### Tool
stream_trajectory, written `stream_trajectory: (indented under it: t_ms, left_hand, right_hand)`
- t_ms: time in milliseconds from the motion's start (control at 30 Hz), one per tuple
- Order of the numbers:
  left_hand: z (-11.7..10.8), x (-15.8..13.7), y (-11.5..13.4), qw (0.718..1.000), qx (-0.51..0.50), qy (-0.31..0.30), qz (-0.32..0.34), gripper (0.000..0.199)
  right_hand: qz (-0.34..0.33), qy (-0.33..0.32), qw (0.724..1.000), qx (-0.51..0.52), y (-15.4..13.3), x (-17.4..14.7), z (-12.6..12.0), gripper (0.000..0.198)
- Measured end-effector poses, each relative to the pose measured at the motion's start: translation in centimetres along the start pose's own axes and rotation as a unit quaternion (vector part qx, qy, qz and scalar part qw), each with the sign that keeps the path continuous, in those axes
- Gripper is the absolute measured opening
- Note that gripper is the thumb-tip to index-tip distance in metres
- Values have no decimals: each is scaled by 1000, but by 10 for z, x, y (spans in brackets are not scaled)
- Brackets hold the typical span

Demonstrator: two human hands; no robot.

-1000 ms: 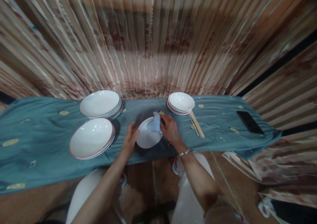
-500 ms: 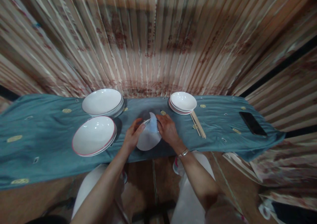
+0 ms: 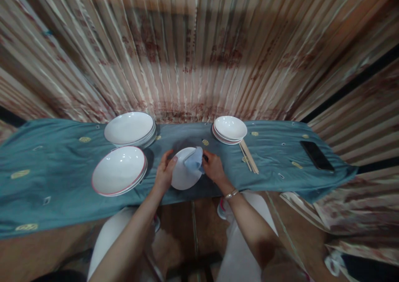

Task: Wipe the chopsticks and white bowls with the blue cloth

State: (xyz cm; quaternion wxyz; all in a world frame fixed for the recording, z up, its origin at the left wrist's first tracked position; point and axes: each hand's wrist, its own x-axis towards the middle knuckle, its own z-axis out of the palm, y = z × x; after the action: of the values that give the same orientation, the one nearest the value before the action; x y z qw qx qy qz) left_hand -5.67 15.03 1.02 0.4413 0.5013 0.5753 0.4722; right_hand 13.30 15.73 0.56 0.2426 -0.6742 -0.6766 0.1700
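Observation:
A small round white dish (image 3: 182,175) is tilted toward me over the middle of the table; whether it is a plate or a shallow bowl is hard to tell. My left hand (image 3: 165,172) grips its left edge, thumb on the face and the other fingers behind. At the right side of the dish, my right hand (image 3: 213,165) is closed on a light blue cloth (image 3: 195,160), which lies across the upper right of the dish. Part of the cloth and the right fingertips are hidden.
Two stacks at left hold large white bowls: dark-rimmed ones (image 3: 129,127) behind, pink-rimmed ones (image 3: 118,170) in front. Small bowls (image 3: 230,127) are stacked at right beside wooden chopsticks (image 3: 249,157). A black phone (image 3: 317,155) lies far right on the teal tablecloth (image 3: 62,161). A curtain (image 3: 193,87) hangs behind.
The cloth has moved from the dish's top edge down and right across its face, along with my right hand. My left hand has shifted slightly down along the rim.

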Motion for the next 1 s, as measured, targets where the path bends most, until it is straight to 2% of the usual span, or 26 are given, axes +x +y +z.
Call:
stream_trajectory:
  t_ms: [133,300,467,633,767,1000]
  left_hand:
    - [0,-1,-1,1000,-20,-4,-10,64]
    - [-3,-3,-4,1000,-13,2,5,63]
    - [-8,-9,-1,998,-32,-61,-1,73]
    - [-7,-7,5,997,-42,-64,7,74]
    - [-6,-1,10,998,-45,-52,3,74]
    - [-2,6,11,996,-79,-47,-13,72]
  right_hand:
    - [14,6,999,-40,2,-7,3,19]
    - [-15,21,999,-41,8,-10,8,18]
    - [-77,94,992,-16,11,-4,4,25]
    - [-160,144,976,-6,6,4,-5,27]
    - [-215,147,965,-16,-6,7,-11,27]
    - [-267,101,957,-45,-24,9,-15,29]
